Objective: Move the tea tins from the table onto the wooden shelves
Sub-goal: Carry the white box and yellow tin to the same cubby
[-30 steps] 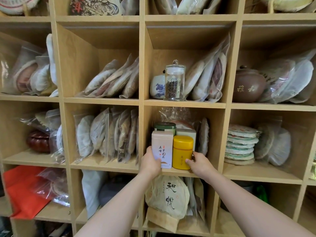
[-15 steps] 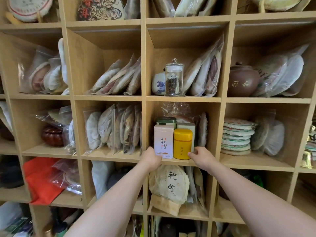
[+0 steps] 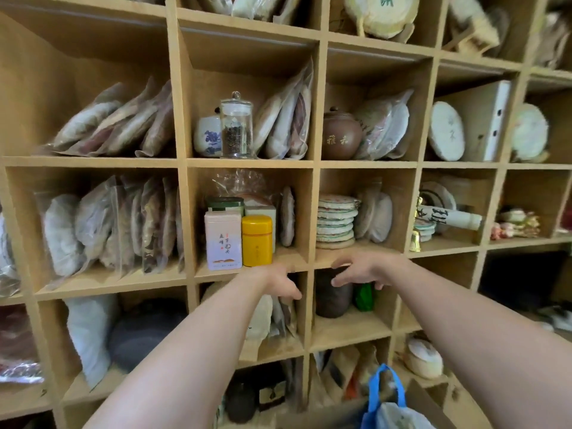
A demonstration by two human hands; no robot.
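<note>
— Starting at the fingers: left hand (image 3: 280, 281) hanging loosely curled, fingers slightly apart, holding nothing. Right hand (image 3: 360, 270) spreading wider, fingers apart, also gripping nothing.

— Touching anything?

— Hovering just in front of the shelf edge (image 3: 356, 253), below the cubby floor. Contact with the wood: cannot tell through the blur.

— And the tins?

— Standing upright in the middle cubby, up and to the left of both hands. Pink rectangular tin (image 3: 223, 239) at the near edge, yellow round tin (image 3: 257, 239) just beside it on the right, seemingly touching. Green-lidded tin (image 3: 225, 203) and a pale box (image 3: 263, 210) sitting farther back, behind them.

— Long axes?

— Running vertical, all four, bases flat on the shelf.

— Nearer hand?

— Left, lying just below and right of the yellow tin; right hand sitting near the next cubby over, under the stacked tea cakes (image 3: 335, 221).

— Judging the step?

— Looking like placement finished for these tins, both hands free. Probably turning toward the table next, out of view here. Blue-handled bag (image 3: 383, 394) waiting low and near, contents not telling.
</note>
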